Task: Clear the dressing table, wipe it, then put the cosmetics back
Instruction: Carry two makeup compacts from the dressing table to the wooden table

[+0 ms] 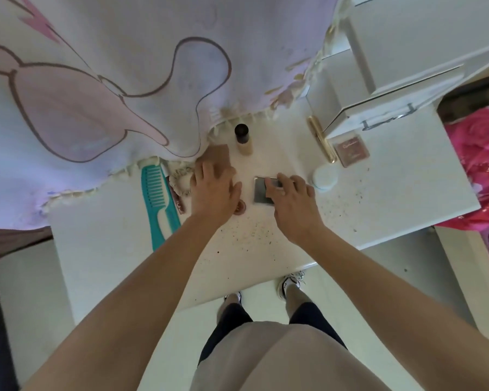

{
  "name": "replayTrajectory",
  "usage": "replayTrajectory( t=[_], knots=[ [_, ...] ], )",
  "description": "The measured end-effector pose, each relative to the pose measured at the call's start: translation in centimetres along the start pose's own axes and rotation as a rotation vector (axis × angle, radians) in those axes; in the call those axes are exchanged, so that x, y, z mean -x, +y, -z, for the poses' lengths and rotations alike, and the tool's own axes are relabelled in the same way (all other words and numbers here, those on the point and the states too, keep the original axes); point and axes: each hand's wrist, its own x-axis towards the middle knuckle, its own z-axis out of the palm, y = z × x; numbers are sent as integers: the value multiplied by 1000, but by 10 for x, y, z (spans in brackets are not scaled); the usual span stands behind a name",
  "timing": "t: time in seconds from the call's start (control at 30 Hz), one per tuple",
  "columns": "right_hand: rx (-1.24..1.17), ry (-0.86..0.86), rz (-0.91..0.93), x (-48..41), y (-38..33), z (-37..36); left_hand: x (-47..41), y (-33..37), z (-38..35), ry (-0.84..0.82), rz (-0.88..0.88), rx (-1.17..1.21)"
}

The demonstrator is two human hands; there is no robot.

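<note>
Cosmetics crowd the white tabletop (393,193), so the clearing step looks barely begun, and both hands are down among them. The right hand (291,201) has its fingers curled over the far and right edges of a flat dark palette (261,193), which lies on the tabletop near the middle. The left hand (213,193) lies over a blurred brown thing (218,155) with its fingers fairly straight; whether it has hold of it I cannot tell. The likeliest mishap is the foundation bottle (243,141), upright just beyond the gap between the hands: a knuckle or the corner of a lifted piece could tip it and send it rolling. A small round compact (240,208) sits partly under the left wrist and could be dragged toward the near edge. The palette is thin and lies flat, so a shallow hold might let it slip, or spring open if it has a hinge. A white jar (325,178) stands just beside the right hand and might be nudged. Specks (254,235) scattered along the front would be smeared by anything slid rather than lifted.
</note>
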Motion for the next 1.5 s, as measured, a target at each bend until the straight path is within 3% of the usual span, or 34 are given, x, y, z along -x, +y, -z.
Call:
replayTrajectory(
  t=[0.2, 0.37, 0.83, 0.97, 1.23, 1.5],
  knots=[
    [-43, 23, 11, -2, 0, -4, -4, 10, -10, -8, 245, 14],
    [-101, 62, -57, 3, -3, 0, -10, 10, -5, 23, 349, 95],
    [-172, -17, -156, 10, -10, 9, 1, -2, 7, -24, 174, 228],
    [-182, -42, -157, 17, -11, 24, 19, -9, 26, 57, 149, 267],
    [-284, 132, -23, 26, -26, 69, 92, -24, 60, 264, 80, 181],
    [-296, 42, 247, 31, -92, 82, 194, -50, 65, 524, 255, 185]
  ],
)
